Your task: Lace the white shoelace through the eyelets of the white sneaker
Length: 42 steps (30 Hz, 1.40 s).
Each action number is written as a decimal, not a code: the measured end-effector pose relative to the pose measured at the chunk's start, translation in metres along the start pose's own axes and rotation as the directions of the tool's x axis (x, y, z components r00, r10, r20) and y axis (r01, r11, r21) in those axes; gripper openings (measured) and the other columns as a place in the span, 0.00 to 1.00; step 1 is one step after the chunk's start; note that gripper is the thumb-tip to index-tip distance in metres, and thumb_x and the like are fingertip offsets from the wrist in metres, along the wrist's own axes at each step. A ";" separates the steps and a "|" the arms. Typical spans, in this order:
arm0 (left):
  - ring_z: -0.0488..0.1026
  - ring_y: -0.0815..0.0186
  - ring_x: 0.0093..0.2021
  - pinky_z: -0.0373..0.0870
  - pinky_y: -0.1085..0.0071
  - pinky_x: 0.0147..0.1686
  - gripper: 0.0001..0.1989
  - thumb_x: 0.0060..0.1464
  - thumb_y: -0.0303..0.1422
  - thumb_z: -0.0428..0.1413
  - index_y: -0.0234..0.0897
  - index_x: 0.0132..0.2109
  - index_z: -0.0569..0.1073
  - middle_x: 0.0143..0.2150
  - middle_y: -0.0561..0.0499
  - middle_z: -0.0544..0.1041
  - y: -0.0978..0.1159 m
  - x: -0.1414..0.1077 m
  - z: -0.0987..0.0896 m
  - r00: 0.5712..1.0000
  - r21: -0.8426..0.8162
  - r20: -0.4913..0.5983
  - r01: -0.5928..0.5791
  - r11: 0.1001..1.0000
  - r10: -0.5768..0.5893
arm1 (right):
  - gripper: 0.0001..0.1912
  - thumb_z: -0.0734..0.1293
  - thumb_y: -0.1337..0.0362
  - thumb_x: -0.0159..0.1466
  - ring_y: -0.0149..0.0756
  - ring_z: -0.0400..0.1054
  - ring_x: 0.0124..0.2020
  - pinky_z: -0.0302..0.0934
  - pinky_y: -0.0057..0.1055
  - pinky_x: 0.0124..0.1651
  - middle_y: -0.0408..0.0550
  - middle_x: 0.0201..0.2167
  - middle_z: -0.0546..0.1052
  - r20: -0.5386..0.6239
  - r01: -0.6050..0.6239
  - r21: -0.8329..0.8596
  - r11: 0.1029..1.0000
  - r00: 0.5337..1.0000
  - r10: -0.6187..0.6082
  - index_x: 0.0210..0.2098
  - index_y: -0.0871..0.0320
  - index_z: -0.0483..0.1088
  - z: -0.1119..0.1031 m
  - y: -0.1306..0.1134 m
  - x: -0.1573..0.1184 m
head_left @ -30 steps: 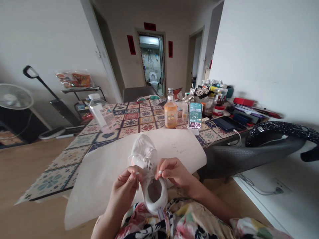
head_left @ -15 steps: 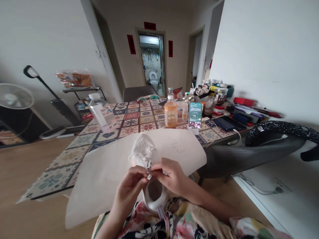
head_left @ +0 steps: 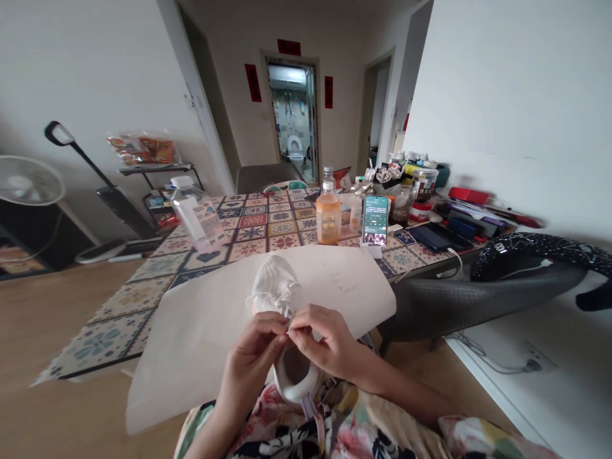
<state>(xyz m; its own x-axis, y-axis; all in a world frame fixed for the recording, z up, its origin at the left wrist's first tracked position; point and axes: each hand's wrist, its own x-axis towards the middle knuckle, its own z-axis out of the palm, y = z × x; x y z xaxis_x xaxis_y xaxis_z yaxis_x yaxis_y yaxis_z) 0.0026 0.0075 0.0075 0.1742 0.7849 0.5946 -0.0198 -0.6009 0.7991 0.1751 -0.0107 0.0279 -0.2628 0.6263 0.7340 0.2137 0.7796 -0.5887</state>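
A white mesh sneaker [head_left: 273,287] rests toe-away on my lap, with its opening facing me. My left hand [head_left: 251,362] and my right hand [head_left: 325,341] meet above the sneaker's tongue. Their fingertips pinch a thin white shoelace [head_left: 289,326] between them. Most of the lacing is hidden behind my fingers. A large white paper sheet [head_left: 201,325] lies under and behind the sneaker, with faint handwriting on it. A floral cloth [head_left: 306,437] covers my lap.
A table with a patterned tile cloth [head_left: 261,229] stands ahead, holding an orange drink bottle [head_left: 328,218], a lit phone [head_left: 374,220] and a plastic bottle [head_left: 196,213]. Jars and papers crowd its right side. A dark grey curved seat [head_left: 478,299] stands to the right.
My hands have closed in from the sneaker's sides to meet over the lace. My right hand has moved left, and the view has tilted slightly.
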 end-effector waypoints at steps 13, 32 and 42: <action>0.68 0.66 0.30 0.67 0.73 0.32 0.06 0.54 0.34 0.62 0.38 0.31 0.75 0.28 0.53 0.74 0.003 -0.005 0.001 0.975 -0.013 -0.074 0.207 0.978 -0.208 | 0.14 0.69 0.65 0.59 0.43 0.69 0.46 0.62 0.40 0.51 0.50 0.39 0.77 -0.011 0.018 -0.246 0.969 1.000 -0.021 0.44 0.57 0.70 -0.002 0.000 0.000; 0.74 0.60 0.32 0.70 0.65 0.36 0.05 0.55 0.35 0.61 0.42 0.35 0.82 0.31 0.49 0.81 0.013 -0.002 -0.002 0.998 0.131 -0.024 0.063 0.989 -0.060 | 0.09 0.74 0.68 0.56 0.38 0.68 0.46 0.60 0.37 0.52 0.46 0.40 0.73 0.074 -0.127 -0.159 0.979 0.987 0.140 0.36 0.56 0.72 -0.001 0.009 -0.001; 0.73 0.64 0.31 0.70 0.70 0.33 0.09 0.46 0.37 0.68 0.37 0.30 0.80 0.29 0.50 0.79 -0.001 -0.006 -0.004 0.935 -0.146 -0.074 0.335 0.931 -0.348 | 0.03 0.65 0.68 0.68 0.36 0.71 0.44 0.57 0.36 0.51 0.46 0.38 0.79 0.035 0.261 -0.441 0.859 0.961 -0.274 0.41 0.54 0.70 0.000 0.008 -0.002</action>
<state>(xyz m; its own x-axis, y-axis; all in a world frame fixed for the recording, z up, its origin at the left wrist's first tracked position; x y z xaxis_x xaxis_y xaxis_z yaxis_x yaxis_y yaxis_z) -0.0025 0.0039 0.0034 0.0967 0.9537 0.2846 -0.1038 -0.2748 0.9559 0.1775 -0.0053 0.0218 -0.3442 0.3881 0.8549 0.5296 0.8322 -0.1645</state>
